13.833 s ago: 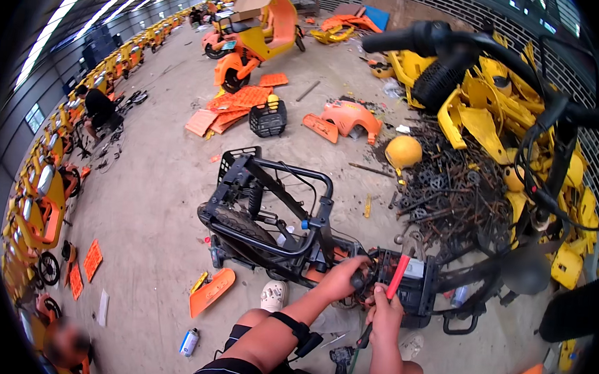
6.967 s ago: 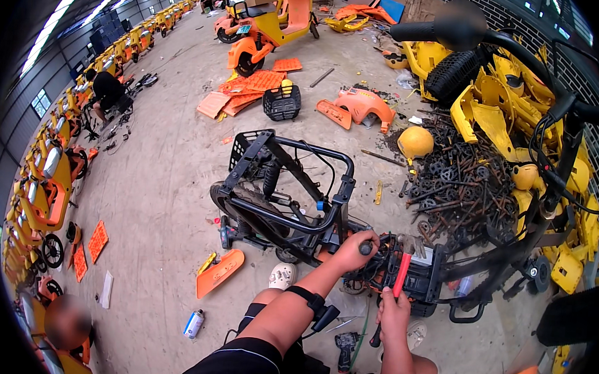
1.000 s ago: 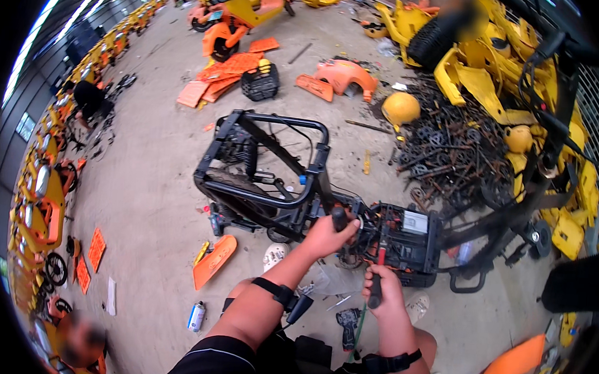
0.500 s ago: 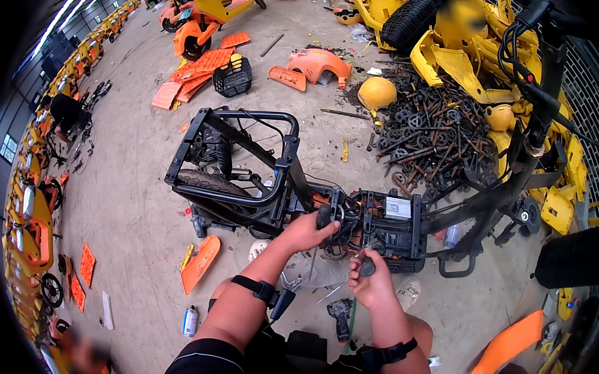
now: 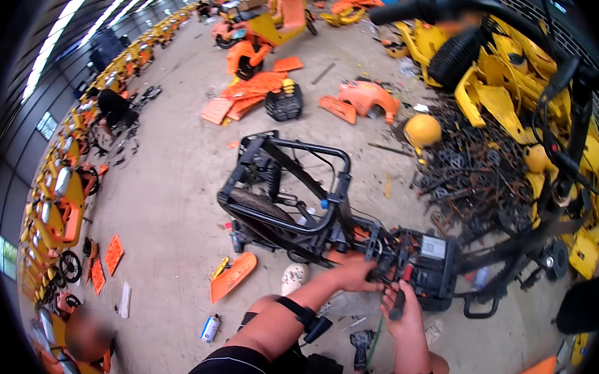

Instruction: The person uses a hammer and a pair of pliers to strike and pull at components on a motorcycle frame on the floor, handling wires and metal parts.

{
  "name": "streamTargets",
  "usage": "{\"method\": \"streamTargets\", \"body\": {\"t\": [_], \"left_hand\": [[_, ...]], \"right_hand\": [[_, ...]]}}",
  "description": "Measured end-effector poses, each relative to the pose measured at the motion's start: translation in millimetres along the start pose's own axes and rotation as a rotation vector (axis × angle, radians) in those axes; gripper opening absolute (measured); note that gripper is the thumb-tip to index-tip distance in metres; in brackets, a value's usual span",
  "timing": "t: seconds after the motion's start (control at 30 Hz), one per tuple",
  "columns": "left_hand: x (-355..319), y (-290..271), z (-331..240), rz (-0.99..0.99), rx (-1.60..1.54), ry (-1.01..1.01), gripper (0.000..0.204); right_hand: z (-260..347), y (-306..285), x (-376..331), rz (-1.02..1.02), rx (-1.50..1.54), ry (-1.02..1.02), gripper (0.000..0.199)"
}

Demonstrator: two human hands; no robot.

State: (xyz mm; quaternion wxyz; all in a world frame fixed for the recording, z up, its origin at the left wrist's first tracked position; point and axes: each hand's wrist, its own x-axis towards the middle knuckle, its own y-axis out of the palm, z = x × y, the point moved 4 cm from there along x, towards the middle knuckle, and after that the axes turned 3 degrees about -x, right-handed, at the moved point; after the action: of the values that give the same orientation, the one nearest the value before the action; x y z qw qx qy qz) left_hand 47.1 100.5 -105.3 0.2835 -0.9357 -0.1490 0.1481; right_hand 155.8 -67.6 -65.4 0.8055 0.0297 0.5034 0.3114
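Observation:
A stripped black scooter frame [image 5: 342, 213] lies before me, its wiring and a silver box [image 5: 433, 247] exposed near the middle. My left hand [image 5: 354, 275] reaches into the parts beside the battery area, fingers closed at the wiring; whatever they grip is hidden. Just right of it, my right hand [image 5: 407, 310] is wrapped round a hand tool [image 5: 397, 307] with a dark handle. A red part shows above that hand, against the frame; the tool's working end cannot be made out.
A cordless drill [image 5: 361, 348] and a spray can [image 5: 210, 327] are on the floor near me. An orange panel [image 5: 234, 279] lies left of the frame. Rusty metal parts [image 5: 475, 177] and yellow covers [image 5: 500, 96] are piled at right. Another person [image 5: 112, 109] crouches far left.
The view has swung left, so the scene sits further right. The dark-handled tool in my left hand is no longer visible there; my right hand now grips a dark-handled tool, closer to my left.

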Motion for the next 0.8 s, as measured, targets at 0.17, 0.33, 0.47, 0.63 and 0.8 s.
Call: {"method": "streamTargets", "body": {"t": [0.17, 0.33, 0.47, 0.63, 0.8], "left_hand": [[-14, 6, -27, 0.039, 0.008, -0.096, 0.047], [-18, 9, -54, 0.0, 0.001, -0.056, 0.039], [-16, 12, -59, -0.028, -0.033, -0.032, 0.039], [-23, 23, -65, 0.03, 0.023, 0.031, 0.04], [-25, 35, -69, 0.142, 0.025, 0.046, 0.039]], "right_hand": [[3, -1, -4, -0.048, -0.117, -0.102, 0.039], [8, 8, -11, 0.075, -0.034, -0.157, 0.049], [15, 14, -18, 0.153, 0.02, -0.195, 0.05], [14, 14, -22, 0.161, 0.074, -0.186, 0.051], [12, 21, -32, 0.249, 0.114, -0.17, 0.049]]}}
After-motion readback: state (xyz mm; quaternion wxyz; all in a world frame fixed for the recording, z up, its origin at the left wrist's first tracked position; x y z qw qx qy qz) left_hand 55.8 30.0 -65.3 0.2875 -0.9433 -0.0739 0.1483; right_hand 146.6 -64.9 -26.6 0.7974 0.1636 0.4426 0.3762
